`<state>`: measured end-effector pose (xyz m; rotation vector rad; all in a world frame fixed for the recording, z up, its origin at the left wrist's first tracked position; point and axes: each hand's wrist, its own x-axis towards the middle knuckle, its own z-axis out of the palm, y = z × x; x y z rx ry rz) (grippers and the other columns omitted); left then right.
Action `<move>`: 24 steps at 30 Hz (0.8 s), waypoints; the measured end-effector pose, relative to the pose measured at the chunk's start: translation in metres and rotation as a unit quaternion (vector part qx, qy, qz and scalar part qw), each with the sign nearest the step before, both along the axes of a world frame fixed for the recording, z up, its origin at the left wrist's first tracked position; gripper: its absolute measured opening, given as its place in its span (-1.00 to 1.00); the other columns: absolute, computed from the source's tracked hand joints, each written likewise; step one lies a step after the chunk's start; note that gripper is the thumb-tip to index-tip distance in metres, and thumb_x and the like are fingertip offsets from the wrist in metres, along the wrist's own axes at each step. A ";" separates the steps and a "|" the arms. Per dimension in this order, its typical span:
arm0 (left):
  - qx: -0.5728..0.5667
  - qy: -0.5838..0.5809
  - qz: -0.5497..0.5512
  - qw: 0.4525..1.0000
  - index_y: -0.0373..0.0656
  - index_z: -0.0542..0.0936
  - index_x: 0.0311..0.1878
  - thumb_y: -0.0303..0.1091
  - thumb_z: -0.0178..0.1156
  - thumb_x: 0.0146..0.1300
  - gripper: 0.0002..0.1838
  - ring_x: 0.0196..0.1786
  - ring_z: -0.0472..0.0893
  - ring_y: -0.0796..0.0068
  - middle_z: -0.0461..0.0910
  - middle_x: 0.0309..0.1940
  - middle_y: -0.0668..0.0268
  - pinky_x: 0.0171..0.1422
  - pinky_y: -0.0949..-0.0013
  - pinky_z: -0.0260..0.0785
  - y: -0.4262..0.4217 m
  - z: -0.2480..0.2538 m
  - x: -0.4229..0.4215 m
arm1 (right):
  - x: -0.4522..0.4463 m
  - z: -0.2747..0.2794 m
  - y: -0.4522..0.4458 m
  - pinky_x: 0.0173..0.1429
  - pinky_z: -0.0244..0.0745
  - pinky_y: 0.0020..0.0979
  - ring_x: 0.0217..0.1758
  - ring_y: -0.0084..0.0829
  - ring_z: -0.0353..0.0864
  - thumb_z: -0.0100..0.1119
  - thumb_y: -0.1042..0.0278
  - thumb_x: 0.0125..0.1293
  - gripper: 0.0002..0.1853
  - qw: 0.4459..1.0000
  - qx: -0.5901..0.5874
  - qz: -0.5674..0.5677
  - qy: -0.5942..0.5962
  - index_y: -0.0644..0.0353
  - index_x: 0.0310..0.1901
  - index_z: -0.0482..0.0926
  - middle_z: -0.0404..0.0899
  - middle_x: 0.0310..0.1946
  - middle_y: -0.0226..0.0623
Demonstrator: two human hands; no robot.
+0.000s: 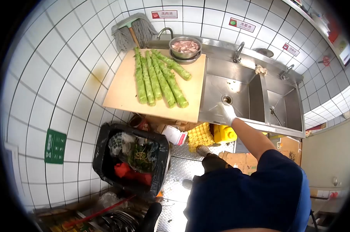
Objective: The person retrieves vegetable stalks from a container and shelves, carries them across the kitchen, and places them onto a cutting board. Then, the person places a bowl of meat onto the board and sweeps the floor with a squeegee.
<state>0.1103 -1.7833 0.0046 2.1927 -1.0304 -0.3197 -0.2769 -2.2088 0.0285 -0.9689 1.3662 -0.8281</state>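
My right hand (228,113), in a white glove, is over the front rim of the steel sink (217,83), near the drain. A pale smear shows by its fingertips; I cannot make out whether it is something held. The fingers are blurred. My left hand is out of view. To the left of my right hand, several green celtuce stalks (158,79) lie side by side on a wooden board (120,94). A steel bowl (185,45) of pale pink raw meat stands at the board's back right corner.
A black-lined bin (164,154) with scraps stands below the board. A grey mop (122,36) leans in the back corner. Taps (238,52) rise behind the basins. Under the counter are a yellow jug (224,133), yellow netting (200,135) and cardboard (240,160).
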 end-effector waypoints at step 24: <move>0.305 0.120 0.033 0.944 -0.15 0.52 0.31 -0.14 0.28 0.41 -0.52 -0.15 0.68 0.13 0.69 -0.08 0.02 -0.03 0.09 0.52 0.061 -0.032 -0.172 | 0.101 -0.047 -0.437 -0.03 0.79 -0.26 -0.08 -0.24 0.72 0.17 0.55 0.33 -0.79 0.973 0.101 -0.047 -0.202 0.39 -0.03 0.63 0.69 -0.10 -0.12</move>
